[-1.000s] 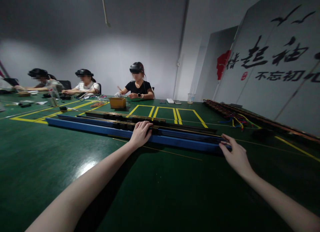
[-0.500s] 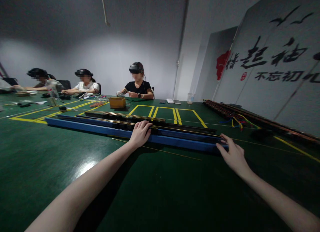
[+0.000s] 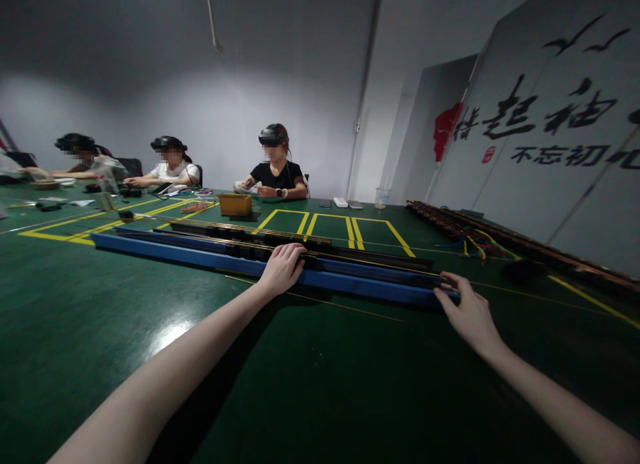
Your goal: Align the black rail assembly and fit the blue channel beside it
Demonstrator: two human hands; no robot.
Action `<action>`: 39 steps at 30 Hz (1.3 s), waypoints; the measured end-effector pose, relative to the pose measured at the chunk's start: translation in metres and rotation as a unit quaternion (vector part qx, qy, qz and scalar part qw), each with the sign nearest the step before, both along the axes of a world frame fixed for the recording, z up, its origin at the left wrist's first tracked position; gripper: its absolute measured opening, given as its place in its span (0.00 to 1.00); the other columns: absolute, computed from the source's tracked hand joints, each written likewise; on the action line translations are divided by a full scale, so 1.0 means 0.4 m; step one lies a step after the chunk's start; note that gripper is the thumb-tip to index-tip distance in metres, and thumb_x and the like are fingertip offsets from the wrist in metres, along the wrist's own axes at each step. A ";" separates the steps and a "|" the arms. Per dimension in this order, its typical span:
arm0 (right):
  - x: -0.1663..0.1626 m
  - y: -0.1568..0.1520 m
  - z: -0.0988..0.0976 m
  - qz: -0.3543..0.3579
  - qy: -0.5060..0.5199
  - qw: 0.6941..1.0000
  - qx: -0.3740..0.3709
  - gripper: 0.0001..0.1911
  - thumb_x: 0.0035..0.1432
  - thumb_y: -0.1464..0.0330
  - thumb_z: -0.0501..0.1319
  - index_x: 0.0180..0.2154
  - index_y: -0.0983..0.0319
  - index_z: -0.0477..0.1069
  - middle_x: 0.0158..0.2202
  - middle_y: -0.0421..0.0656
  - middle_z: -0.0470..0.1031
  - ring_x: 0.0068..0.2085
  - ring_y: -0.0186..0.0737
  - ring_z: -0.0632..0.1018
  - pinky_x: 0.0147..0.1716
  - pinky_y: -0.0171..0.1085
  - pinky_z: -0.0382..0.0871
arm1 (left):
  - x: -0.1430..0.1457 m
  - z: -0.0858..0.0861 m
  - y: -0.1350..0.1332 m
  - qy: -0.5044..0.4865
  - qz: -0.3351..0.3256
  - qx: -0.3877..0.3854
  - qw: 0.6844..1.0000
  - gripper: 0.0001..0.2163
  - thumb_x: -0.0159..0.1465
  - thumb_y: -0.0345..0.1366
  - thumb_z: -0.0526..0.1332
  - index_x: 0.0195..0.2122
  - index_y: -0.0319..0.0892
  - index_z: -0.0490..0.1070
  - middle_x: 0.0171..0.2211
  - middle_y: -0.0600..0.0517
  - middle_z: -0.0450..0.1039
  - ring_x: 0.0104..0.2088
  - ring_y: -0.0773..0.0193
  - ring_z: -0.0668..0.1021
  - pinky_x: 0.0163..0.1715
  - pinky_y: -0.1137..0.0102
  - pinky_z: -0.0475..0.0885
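left hand (image 3: 279, 269) lies across the middle of a long blue tray (image 3: 170, 252), fingers together over its top; whether they clamp anything can't be told. right hand (image 3: 470, 307) is at the tray's right end, thumb and fingertips slightly apart; whether they pinch it can't be told either.

behind, a grey wall (image 3: 280, 64) is lit in a soft patch, and a panel (image 3: 565, 117) with brush lettering stands to the right. the green table (image 3: 320, 397) spreads wide, glossy at the left, marked out in yellow tape (image 3: 330, 216). three co-workers sit along its far side. the blue tray lies crosswise before the person, and a stack of long bars (image 3: 500, 234) is at the far right. a yellow box (image 3: 235, 205) stands beyond the tray; a thin rod (image 3: 360, 309) lies just in front.

since a second ago, the left hand keeps its place, while the right fingertips have shifted slightly left.
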State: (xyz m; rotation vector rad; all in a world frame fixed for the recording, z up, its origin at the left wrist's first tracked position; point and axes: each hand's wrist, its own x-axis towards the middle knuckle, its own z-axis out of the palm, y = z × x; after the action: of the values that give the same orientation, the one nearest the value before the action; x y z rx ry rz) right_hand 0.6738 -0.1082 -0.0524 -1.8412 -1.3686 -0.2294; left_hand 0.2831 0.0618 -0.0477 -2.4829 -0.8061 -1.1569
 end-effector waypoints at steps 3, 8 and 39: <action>0.000 0.000 0.000 -0.002 0.002 1.000 -0.004 0.28 0.56 0.53 0.54 0.54 0.60 0.65 0.48 0.51 0.76 0.51 0.55 0.76 0.55 0.59 0.62 | 0.000 0.004 -0.004 -0.004 0.002 -0.001 1.000 0.11 0.70 0.35 0.48 0.50 0.41 0.64 0.51 0.45 0.70 0.53 0.58 0.71 0.52 0.61 0.63; 0.002 0.000 0.000 0.008 0.005 1.000 0.007 0.27 0.56 0.53 0.55 0.54 0.60 0.65 0.48 0.51 0.76 0.51 0.55 0.76 0.50 0.56 0.67 | -0.001 0.006 -0.005 -0.006 0.010 -0.006 1.000 0.10 0.70 0.35 0.48 0.49 0.42 0.64 0.50 0.45 0.71 0.53 0.58 0.71 0.52 0.61 0.63; -0.016 -0.007 0.007 0.016 -0.006 1.000 0.015 0.24 0.57 0.56 0.55 0.53 0.60 0.65 0.50 0.49 0.75 0.49 0.51 0.77 0.52 0.54 0.66 | -0.035 0.005 0.011 -0.051 0.021 -0.012 0.998 0.11 0.70 0.33 0.47 0.47 0.43 0.67 0.45 0.48 0.72 0.47 0.59 0.73 0.49 0.62 0.63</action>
State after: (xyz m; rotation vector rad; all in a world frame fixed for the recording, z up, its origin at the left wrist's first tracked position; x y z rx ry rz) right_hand 0.6675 -0.1111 -0.0495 -1.7943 -1.3954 -0.2441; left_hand 0.2690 0.0663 -0.0457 -2.4291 -0.9009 -1.2761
